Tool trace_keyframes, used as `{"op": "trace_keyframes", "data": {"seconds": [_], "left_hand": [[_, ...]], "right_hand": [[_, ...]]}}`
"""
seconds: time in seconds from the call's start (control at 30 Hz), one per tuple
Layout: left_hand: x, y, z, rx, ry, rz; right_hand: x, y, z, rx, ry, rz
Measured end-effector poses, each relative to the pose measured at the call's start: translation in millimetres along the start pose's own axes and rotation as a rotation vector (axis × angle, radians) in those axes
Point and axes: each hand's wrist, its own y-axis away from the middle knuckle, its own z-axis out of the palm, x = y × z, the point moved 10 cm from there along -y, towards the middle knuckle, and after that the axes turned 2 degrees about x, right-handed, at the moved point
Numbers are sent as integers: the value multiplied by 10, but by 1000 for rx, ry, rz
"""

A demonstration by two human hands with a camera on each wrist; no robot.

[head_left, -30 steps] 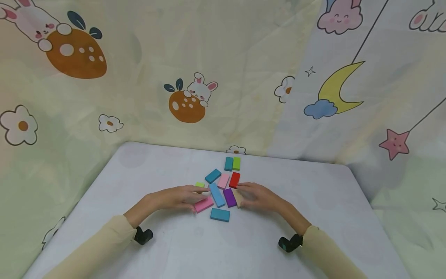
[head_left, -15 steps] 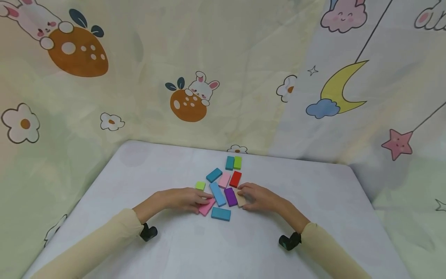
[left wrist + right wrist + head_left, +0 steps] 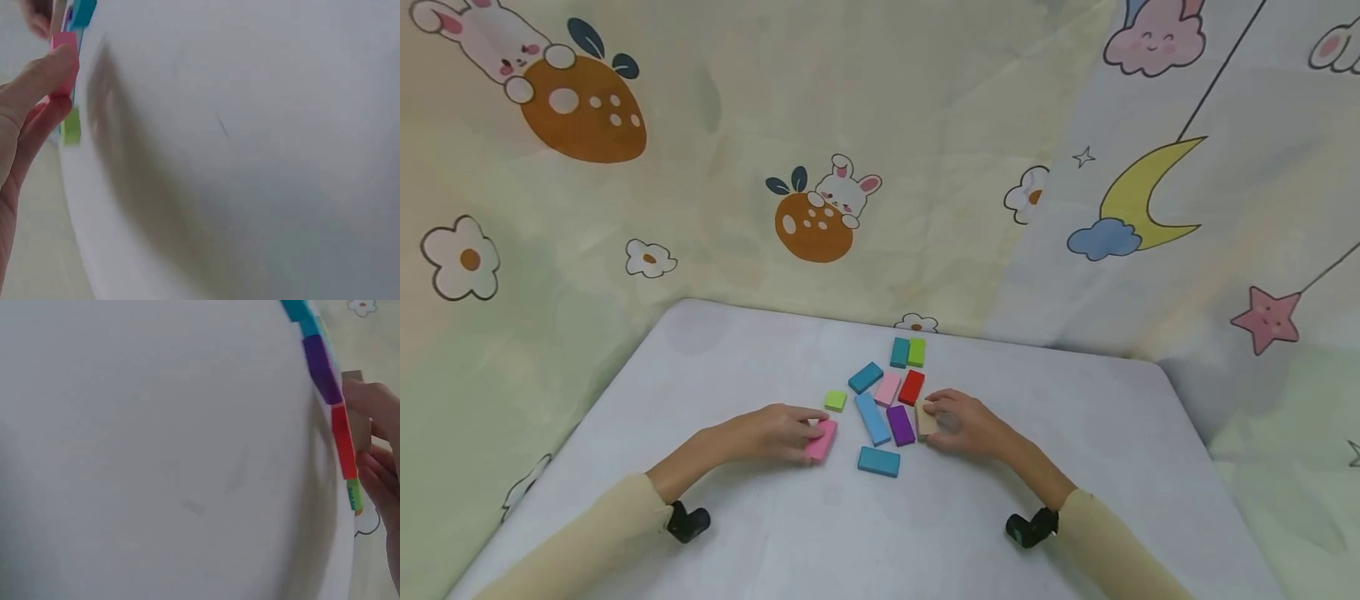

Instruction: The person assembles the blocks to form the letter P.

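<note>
My left hand (image 3: pixel 778 433) pinches a pink block (image 3: pixel 823 442) between thumb and fingers; the left wrist view shows the thumb pressed along the pink block (image 3: pixel 64 62), held above the white table. On the other side, my right hand (image 3: pixel 964 423) grips a beige wooden block (image 3: pixel 925 421) by its ends, and the right wrist view shows that beige block (image 3: pixel 359 419) raised off the table. Between the hands lie a light blue block (image 3: pixel 872 419) and a purple block (image 3: pixel 901 426). A small lime green block (image 3: pixel 835 401) sits just beyond the left fingertips.
A teal-blue block (image 3: pixel 878 462) lies in front of the group. Farther back are a pale pink block (image 3: pixel 887 389), a red block (image 3: pixel 912 387), a blue block (image 3: pixel 866 377), and a teal block (image 3: pixel 899 352) beside a green one (image 3: pixel 917 352). The white table (image 3: pixel 737 350) meets a printed cloth backdrop.
My left hand has drawn the pink block left, away from the light blue block, and turned it more upright. My right hand has taken hold of the beige block and shifted it slightly right.
</note>
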Motion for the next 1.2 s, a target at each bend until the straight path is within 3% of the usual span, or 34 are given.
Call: {"op": "trace_keyframes", "data": {"seconds": [0.1,0.2,0.33,0.5,0.67,0.83,0.97,1.2], "left_hand": [[-186,379,-139,57,18,-59],[-332,749,-212,106,-2,-73],[-416,1123,-243,153,-63,-41],[-435,1440,-303,253,-47,-21],[-374,1543,-281,335,-48,36],[-466,1555,-179,310,44,-73],[-525,1566,-147,298,120,-132],[-469,1609,-189,350,116,-98]], "right_hand": [[0,-43,-153,109,-61,44],[-128,-148,-221,166,-99,21],[-438,-363,-163,168,-97,-22],[-1029,-697,16,134,-79,-99],[-1650,-1023,321,104,-127,-188],[-2141,-1282,711,63,-38,-225],[-2363,-1395,941,35,12,-245],[-2493,-1471,1102,44,19,-228]]}}
